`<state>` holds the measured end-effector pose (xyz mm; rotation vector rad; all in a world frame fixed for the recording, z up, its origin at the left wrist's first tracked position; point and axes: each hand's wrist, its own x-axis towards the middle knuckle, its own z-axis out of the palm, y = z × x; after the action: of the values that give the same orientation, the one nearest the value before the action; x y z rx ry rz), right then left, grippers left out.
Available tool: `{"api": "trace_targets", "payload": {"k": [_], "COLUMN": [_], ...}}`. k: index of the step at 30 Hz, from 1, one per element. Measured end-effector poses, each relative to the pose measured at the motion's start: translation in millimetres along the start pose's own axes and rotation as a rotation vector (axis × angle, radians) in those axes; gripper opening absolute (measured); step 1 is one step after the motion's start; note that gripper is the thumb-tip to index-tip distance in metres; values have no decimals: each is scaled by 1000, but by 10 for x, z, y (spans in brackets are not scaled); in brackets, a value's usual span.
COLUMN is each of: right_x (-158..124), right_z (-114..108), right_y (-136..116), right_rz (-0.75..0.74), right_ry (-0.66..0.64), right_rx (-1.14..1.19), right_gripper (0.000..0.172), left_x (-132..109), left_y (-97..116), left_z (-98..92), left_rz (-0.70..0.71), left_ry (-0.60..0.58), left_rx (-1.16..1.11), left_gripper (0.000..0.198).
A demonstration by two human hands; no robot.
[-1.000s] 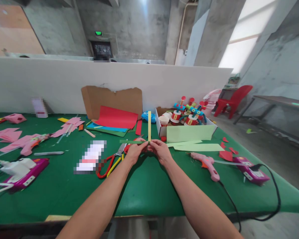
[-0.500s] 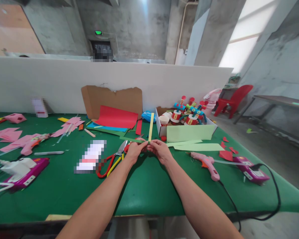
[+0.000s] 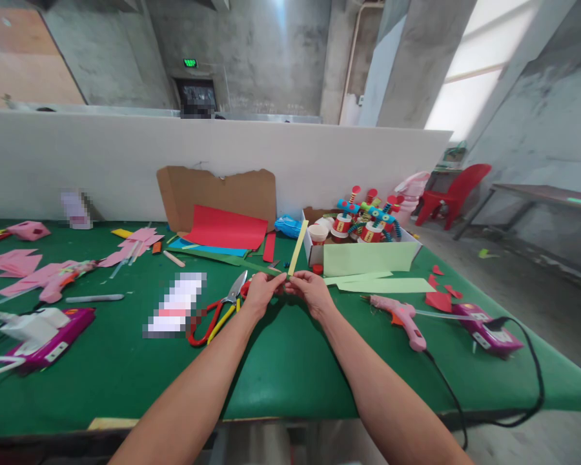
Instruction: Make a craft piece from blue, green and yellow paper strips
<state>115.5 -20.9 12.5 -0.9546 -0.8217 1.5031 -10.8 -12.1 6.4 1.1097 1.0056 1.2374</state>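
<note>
My left hand [image 3: 263, 292] and my right hand [image 3: 310, 292] meet fingertip to fingertip over the middle of the green table. Both are closed in a pinch where two paper strips come together. A green paper strip [image 3: 259, 266] runs out to the left past my left fingers. From the right fingers a pale yellow paper strip [image 3: 299, 248] points up and away, leaning right. The overlap of the strips is mostly hidden by my fingers. Red-handled scissors [image 3: 217, 313] lie beside my left hand, partly behind it, next to a yellow-handled tool [image 3: 224, 320].
A pink glue gun [image 3: 399, 316] lies right, its cord trailing off the edge. A box [image 3: 316, 253] holds paper-cup figures behind my right hand. Red paper [image 3: 228, 227] leans on cardboard [image 3: 217, 184]. Purple power strips [image 3: 496, 339] flank both sides; pink paper [image 3: 22, 261] lies left.
The pale yellow strip has tipped to the right from nearly upright. The green strip's far end has swung slightly upward and away. My hands stay in almost the same place.
</note>
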Motion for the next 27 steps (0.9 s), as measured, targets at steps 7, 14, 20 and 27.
{"api": "trace_targets", "payload": {"k": [7,14,20,27], "right_x": [45,18,-6,8], "right_z": [-39,-16,12,-17], "right_y": [15,28,17,-10], "right_rz": [6,-3,20,48], "right_ry": [84,12,17,35], "right_rx": [61,97,57,18], "right_gripper": [26,32,31,24], "left_x": [-14,-19,-18,-37], "left_y": [47,22,46,77], "left_z": [2,14,1,3], "left_rz": [-5,10,33,-13], "left_ry": [106,-4,16,20], "left_rx": [-69,-32,7,-33], "left_gripper": [40,38,36,41]}}
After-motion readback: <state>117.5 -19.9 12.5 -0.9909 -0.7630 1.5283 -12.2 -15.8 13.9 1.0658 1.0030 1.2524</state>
